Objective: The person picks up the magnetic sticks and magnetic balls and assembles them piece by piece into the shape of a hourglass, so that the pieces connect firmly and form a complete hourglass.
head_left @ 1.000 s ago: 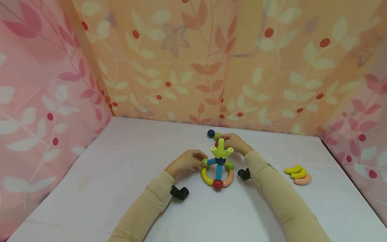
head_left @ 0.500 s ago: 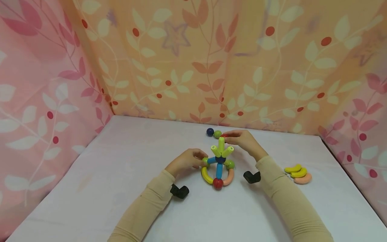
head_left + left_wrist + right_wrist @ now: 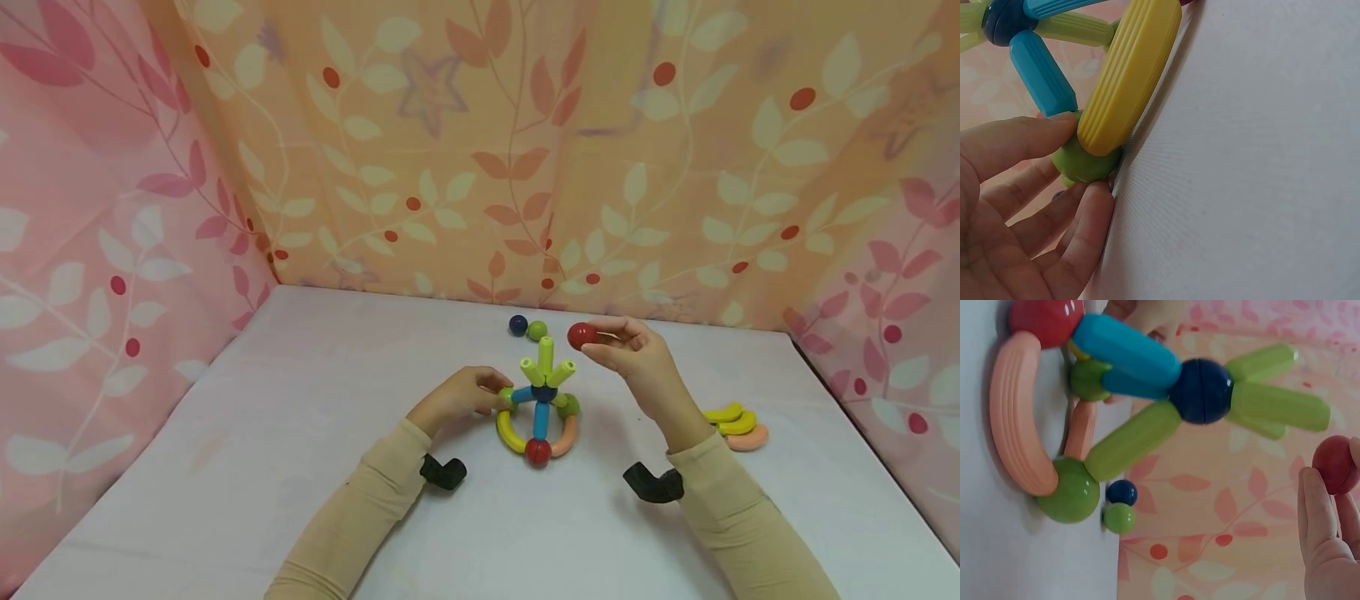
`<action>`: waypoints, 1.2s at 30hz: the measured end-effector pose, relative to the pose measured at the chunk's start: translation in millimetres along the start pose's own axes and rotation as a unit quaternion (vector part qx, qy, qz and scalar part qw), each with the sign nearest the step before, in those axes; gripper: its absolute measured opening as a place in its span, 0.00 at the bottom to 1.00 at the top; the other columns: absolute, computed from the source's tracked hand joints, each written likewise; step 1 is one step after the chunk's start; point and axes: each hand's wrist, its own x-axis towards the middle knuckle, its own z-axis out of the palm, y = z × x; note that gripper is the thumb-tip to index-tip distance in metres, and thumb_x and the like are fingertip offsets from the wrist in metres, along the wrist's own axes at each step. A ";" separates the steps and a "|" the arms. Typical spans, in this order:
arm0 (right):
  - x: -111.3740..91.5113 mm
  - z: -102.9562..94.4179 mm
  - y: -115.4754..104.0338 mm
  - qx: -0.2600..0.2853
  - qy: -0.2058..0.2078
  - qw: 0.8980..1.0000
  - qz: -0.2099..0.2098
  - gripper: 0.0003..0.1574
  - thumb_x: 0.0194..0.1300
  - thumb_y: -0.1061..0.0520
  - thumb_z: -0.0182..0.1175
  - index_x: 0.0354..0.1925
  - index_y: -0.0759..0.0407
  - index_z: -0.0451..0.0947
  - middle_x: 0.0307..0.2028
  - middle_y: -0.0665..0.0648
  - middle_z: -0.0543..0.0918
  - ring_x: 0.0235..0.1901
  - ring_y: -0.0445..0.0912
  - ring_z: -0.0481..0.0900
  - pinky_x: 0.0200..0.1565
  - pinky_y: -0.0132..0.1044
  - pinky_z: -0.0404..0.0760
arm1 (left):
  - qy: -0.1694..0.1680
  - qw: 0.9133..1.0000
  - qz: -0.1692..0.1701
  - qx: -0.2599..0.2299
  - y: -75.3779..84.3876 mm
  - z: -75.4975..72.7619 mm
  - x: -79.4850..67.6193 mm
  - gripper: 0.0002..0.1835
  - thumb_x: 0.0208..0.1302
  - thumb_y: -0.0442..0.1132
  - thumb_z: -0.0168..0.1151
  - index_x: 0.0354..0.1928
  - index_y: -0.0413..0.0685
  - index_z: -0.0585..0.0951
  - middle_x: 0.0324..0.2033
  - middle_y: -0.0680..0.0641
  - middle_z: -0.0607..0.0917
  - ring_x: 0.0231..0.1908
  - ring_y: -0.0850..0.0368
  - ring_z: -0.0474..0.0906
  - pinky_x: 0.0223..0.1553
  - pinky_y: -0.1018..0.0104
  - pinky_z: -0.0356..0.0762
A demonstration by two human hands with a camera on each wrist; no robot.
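A toy structure of coloured balls and rods stands mid-table, its dark blue ball [image 3: 543,393] on top of sloping blue and green rods. Three light green rods [image 3: 547,354] rise from that ball. Around the base run curved pieces, including a yellow one [image 3: 1130,75] and a peach one [image 3: 1016,415], joined by balls. My left hand [image 3: 463,395] pinches the green ball [image 3: 1088,159] at the base's left, thumb on one side and fingers on the other. Raised behind the structure's right side, my right hand [image 3: 637,367] holds a red ball [image 3: 582,336] between thumb and fingertips.
Behind the structure, a loose dark blue ball [image 3: 518,325] and a green ball [image 3: 537,331] lie side by side on the white table [image 3: 315,375]. Curved yellow pieces [image 3: 738,422] and a peach piece [image 3: 748,438] lie at the right, partly behind the right forearm. Patterned curtains [image 3: 375,167] border the table.
My right hand has picked up the red ball from beside the green one, lifting it and bringing it right and nearer. My left hand stays on the structure's green ball.
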 end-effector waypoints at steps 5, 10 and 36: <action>-14.8 3.7 -2.4 0.018 -0.010 0.999 -0.028 0.17 0.63 0.63 0.67 0.50 0.53 0.76 0.47 0.44 0.83 0.49 0.35 0.82 0.51 0.25 0.82 | 0.001 1.000 -0.005 -0.006 1.9 -0.4 0.0 0.15 0.61 0.43 0.71 0.50 0.56 0.84 0.53 0.48 0.82 0.46 0.54 0.79 0.54 0.59 0.81; -22.0 5.7 -2.4 0.019 -0.004 0.999 -0.035 0.19 0.63 0.64 0.67 0.51 0.53 0.76 0.49 0.45 0.81 0.50 0.36 0.81 0.51 0.25 0.82 | 0.001 1.000 -0.004 -0.007 1.7 0.3 0.8 0.14 0.61 0.43 0.70 0.49 0.56 0.84 0.53 0.49 0.83 0.47 0.54 0.79 0.54 0.60 0.81; -33.8 9.9 5.5 -0.013 -0.005 0.999 -0.042 0.24 0.66 0.60 0.65 0.60 0.59 0.75 0.52 0.41 0.81 0.51 0.34 0.81 0.53 0.25 0.81 | 0.076 0.992 0.074 -0.070 15.7 -42.8 50.3 0.34 0.64 0.37 0.67 0.71 0.48 0.67 0.67 0.44 0.73 0.65 0.47 0.73 0.65 0.51 0.74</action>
